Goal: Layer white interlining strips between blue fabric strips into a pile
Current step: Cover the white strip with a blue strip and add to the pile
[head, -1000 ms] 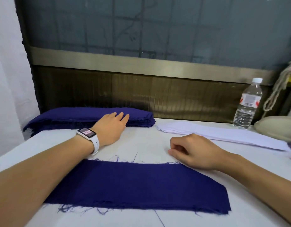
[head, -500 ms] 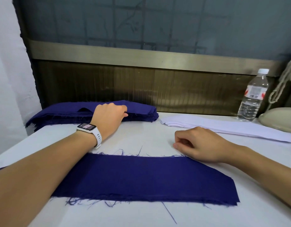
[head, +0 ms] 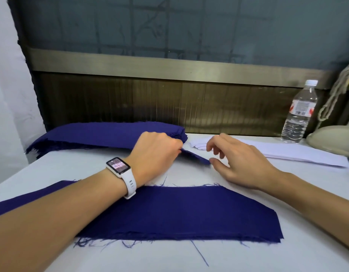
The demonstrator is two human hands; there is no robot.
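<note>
Beyond the frayed navy woven strip [head: 189, 213] lying flat on the white desk [head: 268, 252], the left hand [head: 156, 154] closes its grip on the end of a loose navy strip [head: 197, 157] drawn off the soft navy stack [head: 103, 134]. The right hand [head: 242, 163], a loose fist half a second ago, now spreads its fingers, thumb touching that strip's tip. Thin white interlining strips [head: 287, 152] lie beyond the flat strip's right end.

Left hand [head: 156, 154], centre frame, fingers curled, pinches a dark blue fabric strip [head: 197, 157] by its end. Right hand [head: 240, 160], just right of it, hovers with fingers spread and loosely bent.
</note>
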